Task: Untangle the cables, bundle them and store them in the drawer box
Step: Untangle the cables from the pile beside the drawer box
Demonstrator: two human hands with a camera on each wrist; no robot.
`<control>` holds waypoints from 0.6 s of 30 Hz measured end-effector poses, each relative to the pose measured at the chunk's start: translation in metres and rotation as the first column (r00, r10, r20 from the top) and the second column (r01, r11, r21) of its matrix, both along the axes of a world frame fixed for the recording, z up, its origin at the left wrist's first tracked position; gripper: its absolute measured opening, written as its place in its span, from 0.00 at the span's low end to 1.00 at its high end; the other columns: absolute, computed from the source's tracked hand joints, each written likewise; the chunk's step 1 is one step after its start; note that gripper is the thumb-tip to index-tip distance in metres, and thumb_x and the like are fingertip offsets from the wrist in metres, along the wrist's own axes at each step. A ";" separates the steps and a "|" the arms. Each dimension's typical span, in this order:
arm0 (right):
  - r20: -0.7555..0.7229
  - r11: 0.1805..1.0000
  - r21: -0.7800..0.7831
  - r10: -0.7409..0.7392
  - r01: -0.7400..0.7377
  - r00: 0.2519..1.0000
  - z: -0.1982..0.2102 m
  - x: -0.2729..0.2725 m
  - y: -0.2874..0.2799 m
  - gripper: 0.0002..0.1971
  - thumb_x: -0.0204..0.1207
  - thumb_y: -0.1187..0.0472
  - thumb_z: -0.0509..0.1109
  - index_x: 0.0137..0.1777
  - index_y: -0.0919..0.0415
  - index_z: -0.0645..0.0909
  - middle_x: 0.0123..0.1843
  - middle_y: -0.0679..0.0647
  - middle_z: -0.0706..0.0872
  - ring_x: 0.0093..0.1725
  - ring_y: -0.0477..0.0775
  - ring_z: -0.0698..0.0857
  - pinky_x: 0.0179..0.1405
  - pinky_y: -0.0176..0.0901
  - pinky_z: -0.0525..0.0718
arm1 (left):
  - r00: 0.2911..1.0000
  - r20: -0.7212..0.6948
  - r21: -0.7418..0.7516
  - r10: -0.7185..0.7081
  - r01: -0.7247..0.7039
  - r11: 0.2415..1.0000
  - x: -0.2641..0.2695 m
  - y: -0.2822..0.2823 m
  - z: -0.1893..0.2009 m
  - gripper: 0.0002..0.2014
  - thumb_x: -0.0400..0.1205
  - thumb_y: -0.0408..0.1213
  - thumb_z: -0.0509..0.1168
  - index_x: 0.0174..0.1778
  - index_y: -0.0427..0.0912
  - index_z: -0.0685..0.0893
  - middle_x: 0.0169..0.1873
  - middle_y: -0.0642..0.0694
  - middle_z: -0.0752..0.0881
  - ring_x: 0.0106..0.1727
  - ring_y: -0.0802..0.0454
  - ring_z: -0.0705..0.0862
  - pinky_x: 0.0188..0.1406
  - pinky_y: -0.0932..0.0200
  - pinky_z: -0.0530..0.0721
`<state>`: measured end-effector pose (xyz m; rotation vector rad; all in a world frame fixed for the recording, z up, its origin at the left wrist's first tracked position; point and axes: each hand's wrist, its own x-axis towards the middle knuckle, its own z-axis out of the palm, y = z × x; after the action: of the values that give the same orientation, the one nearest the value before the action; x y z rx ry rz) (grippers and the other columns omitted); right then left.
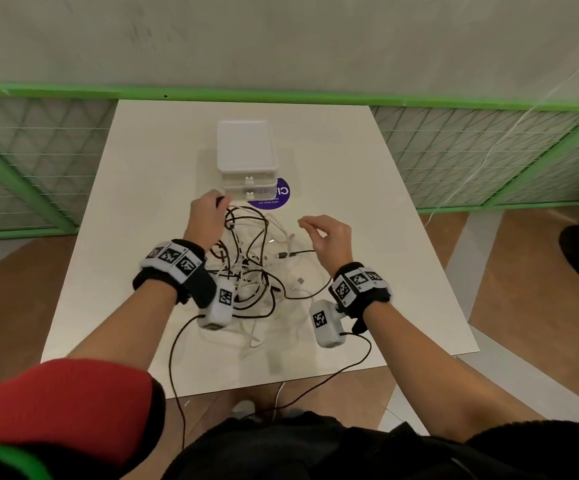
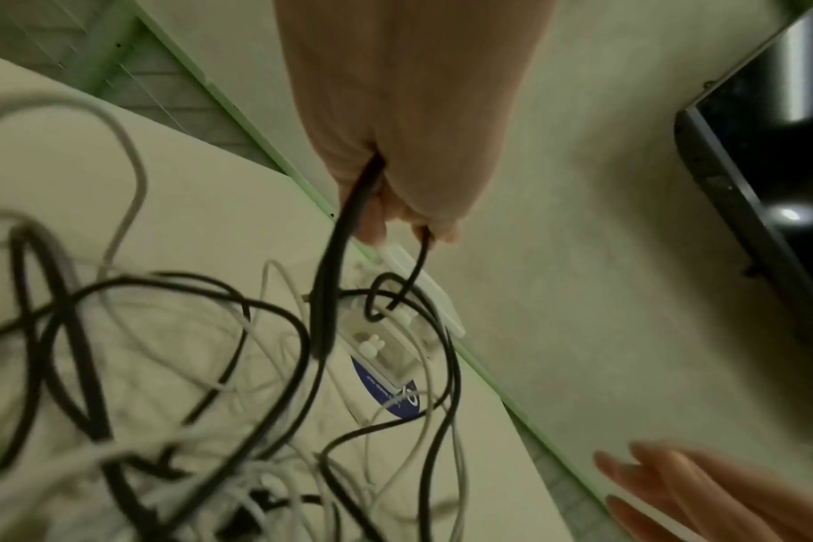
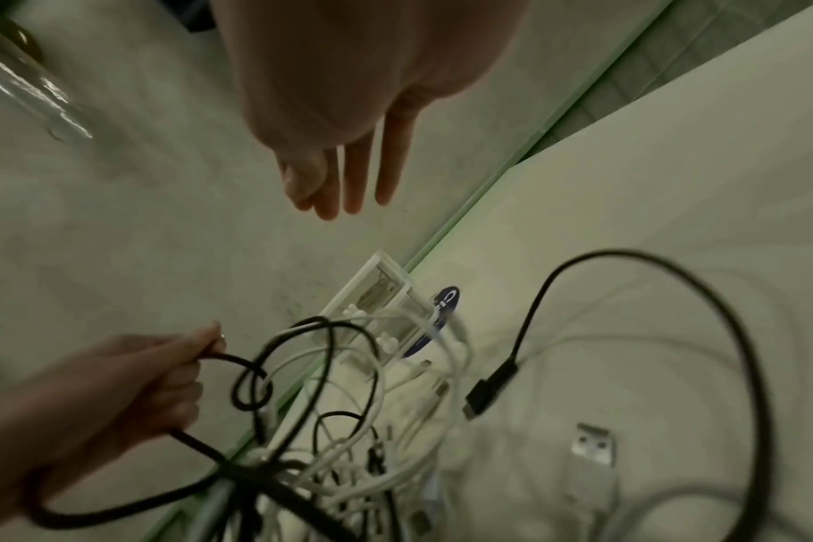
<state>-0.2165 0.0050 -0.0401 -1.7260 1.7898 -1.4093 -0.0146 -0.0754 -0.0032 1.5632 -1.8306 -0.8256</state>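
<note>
**Left hand gripping 1 black cable above a tangle on a white table; right hand relaxed and holding nothing.**

Nearest the viewer, a tangle of black and white cables (image 1: 251, 282) lies on the white table (image 1: 114, 258) between the 2 wrists, with a silver USB plug (image 3: 592, 443) lying loose at its right edge. Above the heap, the left hand (image 1: 206, 216) has its fingers curled round a black cable (image 2: 344, 227), which loops down from the fist into the tangle. The right hand (image 1: 327, 237) hangs just right of the cables with loosely extended fingers (image 3: 388, 161), touching nothing. Farther back, the white drawer box (image 1: 246, 157) stands at mid-table with both of its 2 drawers closed, partly covering a purple round sticker (image 1: 279, 199). Beyond the table edge runs a green mesh fence (image 1: 488, 150).
</note>
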 end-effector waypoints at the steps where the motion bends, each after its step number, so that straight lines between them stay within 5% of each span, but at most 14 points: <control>1: 0.019 0.997 0.076 0.028 -0.029 0.999 0.000 0.000 0.000 0.06 0.73 0.67 0.72 0.45 0.70 0.88 0.43 0.63 0.91 0.43 0.55 0.88 0.47 0.24 0.80 | 0.999 -0.004 0.016 -0.053 0.053 0.998 0.000 0.000 0.002 0.14 0.86 0.36 0.57 0.51 0.27 0.82 0.44 0.34 0.84 0.42 0.48 0.76 0.35 0.68 0.64; 4: 0.046 0.967 0.213 0.135 -0.141 0.990 0.008 0.018 -0.008 0.10 0.74 0.61 0.73 0.52 0.67 0.84 0.50 0.59 0.88 0.42 0.49 0.84 0.44 0.37 0.84 | 0.982 -0.075 0.033 -0.172 0.175 0.984 -0.018 0.007 0.008 0.13 0.85 0.38 0.58 0.50 0.31 0.84 0.39 0.43 0.83 0.40 0.49 0.79 0.38 0.60 0.73; 6: 0.027 0.969 0.184 0.165 -0.167 0.986 0.015 0.034 -0.016 0.17 0.72 0.57 0.74 0.59 0.63 0.80 0.54 0.55 0.85 0.35 0.45 0.78 0.40 0.32 0.79 | 0.973 -0.153 0.014 -0.172 0.176 0.984 -0.032 0.009 0.012 0.13 0.85 0.37 0.59 0.48 0.31 0.84 0.35 0.46 0.82 0.34 0.52 0.78 0.37 0.61 0.76; 9: -0.011 0.974 0.176 0.144 -0.140 0.990 0.020 0.047 -0.025 0.16 0.69 0.58 0.77 0.52 0.65 0.82 0.49 0.56 0.84 0.30 0.47 0.75 0.37 0.30 0.74 | 0.960 -0.236 0.031 -0.152 0.164 0.986 -0.040 0.009 0.016 0.12 0.84 0.37 0.60 0.46 0.31 0.83 0.34 0.46 0.81 0.31 0.55 0.76 0.36 0.63 0.74; 13: 0.018 0.962 0.236 0.139 -0.139 0.990 0.018 0.044 -0.029 0.13 0.69 0.58 0.78 0.46 0.67 0.82 0.45 0.54 0.82 0.34 0.50 0.79 0.37 0.30 0.75 | 0.948 -0.267 0.074 -0.172 0.198 0.977 -0.041 0.009 0.015 0.12 0.84 0.39 0.60 0.46 0.34 0.84 0.34 0.47 0.82 0.35 0.55 0.78 0.42 0.53 0.78; 15: 0.002 0.933 0.303 0.202 -0.193 0.979 0.014 0.036 -0.029 0.12 0.73 0.57 0.73 0.51 0.65 0.84 0.53 0.58 0.83 0.39 0.52 0.81 0.44 0.32 0.77 | 0.930 -0.329 0.092 -0.162 0.202 0.975 -0.038 0.009 0.016 0.10 0.84 0.38 0.60 0.45 0.36 0.83 0.30 0.52 0.80 0.29 0.65 0.77 0.36 0.61 0.80; 18: -0.033 0.869 0.426 0.293 -0.252 0.956 0.011 0.023 -0.027 0.13 0.80 0.60 0.65 0.61 0.62 0.83 0.59 0.61 0.82 0.53 0.55 0.81 0.58 0.43 0.76 | 0.932 -0.331 0.065 -0.147 0.178 0.982 -0.035 0.009 0.018 0.08 0.84 0.37 0.60 0.46 0.38 0.82 0.31 0.54 0.79 0.23 0.68 0.75 0.26 0.72 0.77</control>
<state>-0.1939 -0.0220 -0.0289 -1.7446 1.6572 -0.7692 -0.0495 -0.0661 0.0150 1.2505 -1.7122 -1.1864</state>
